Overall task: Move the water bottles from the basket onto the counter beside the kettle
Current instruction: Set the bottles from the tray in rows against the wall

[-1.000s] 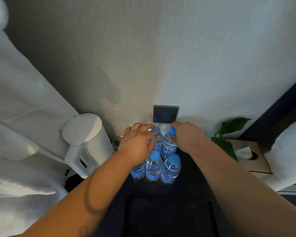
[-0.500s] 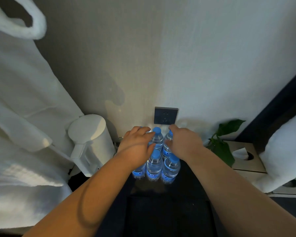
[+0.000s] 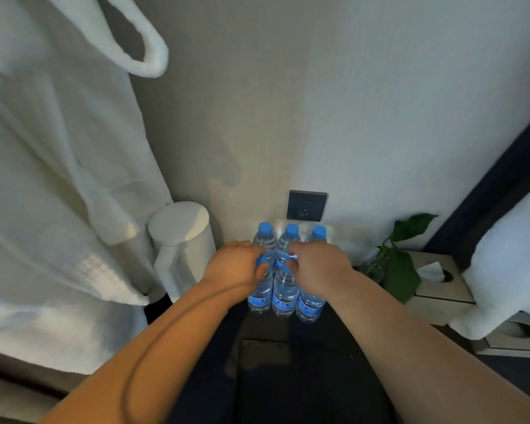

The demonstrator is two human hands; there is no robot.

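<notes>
Six water bottles (image 3: 290, 233) are seen upright in two rows of three on the dark desk (image 3: 266, 330), just right of the white kettle (image 3: 184, 240) and below a wall socket (image 3: 307, 205). The left grip (image 3: 236, 267) is curled round the top of the front-left bottle (image 3: 260, 293). The right grip (image 3: 318, 270) is curled round the top of the front-middle bottle (image 3: 283, 296).

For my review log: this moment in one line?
scene: water bottles upright beside kettle | left hand: grips front cap | right hand: grips front cap
</notes>
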